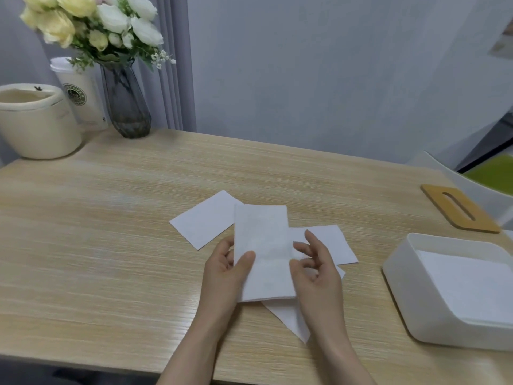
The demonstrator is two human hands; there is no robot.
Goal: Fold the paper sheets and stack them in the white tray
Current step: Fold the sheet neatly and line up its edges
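A folded white paper sheet [263, 251] is held upright-lengthwise over the middle of the wooden table. My left hand [226, 276] grips its left edge, thumb on top and fingers behind. My right hand [315, 269] is at the sheet's right edge with loosely curled fingers; whether it pinches the edge is unclear. Beneath lie more white sheets: one to the back left [204, 220], one to the right [333, 243], and one partly hidden under the hands [291, 319]. The white tray [399, 287] stands at the right with folded paper [469, 284] inside.
A wooden lid with a slot [460, 212] lies behind the tray. At the back left stand a cream pot [39, 126], a paper cup [82, 95] and a glass vase of flowers [126, 104]. A chair with a green cushion [494, 173] is beyond the table's right edge.
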